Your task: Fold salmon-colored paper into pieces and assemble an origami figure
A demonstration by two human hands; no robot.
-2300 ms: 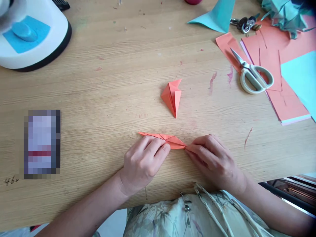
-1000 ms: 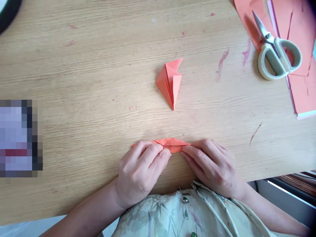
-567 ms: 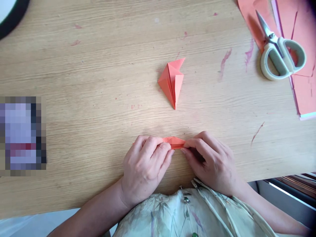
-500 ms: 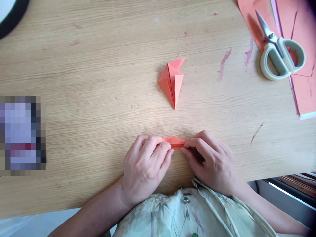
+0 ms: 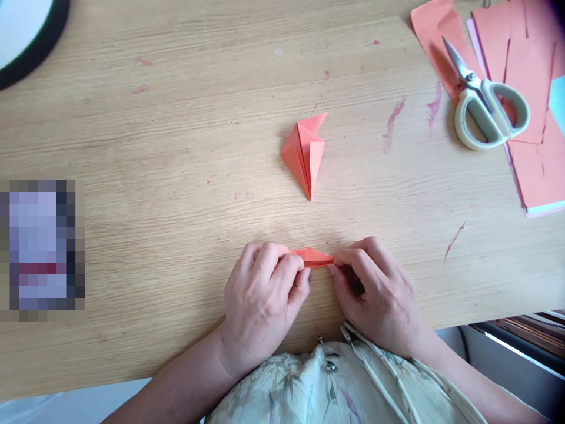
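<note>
A narrow folded strip of orange paper (image 5: 314, 257) lies on the wooden table (image 5: 176, 147) near its front edge. My left hand (image 5: 265, 294) has its fingers curled over the strip's left part and pressed down on it. My right hand (image 5: 375, 288) pinches the strip's right tip between thumb and fingers. Only the short middle of the strip shows between the two hands. Farther back on the table sits a second orange folded piece (image 5: 305, 153), kite-shaped with its point toward me, untouched.
Scissors with pale handles (image 5: 483, 106) rest on a stack of orange paper sheets (image 5: 529, 165) at the right. A white object with a black rim (image 5: 26, 29) is at the top left. A blurred-out rectangle (image 5: 42, 244) lies at the left. Pink marks stain the table.
The strip looks shorter and more covered: my hands have drawn closer together over it, fingers curling tighter. The view shifted slightly, bringing the scissors and white object more into frame.
</note>
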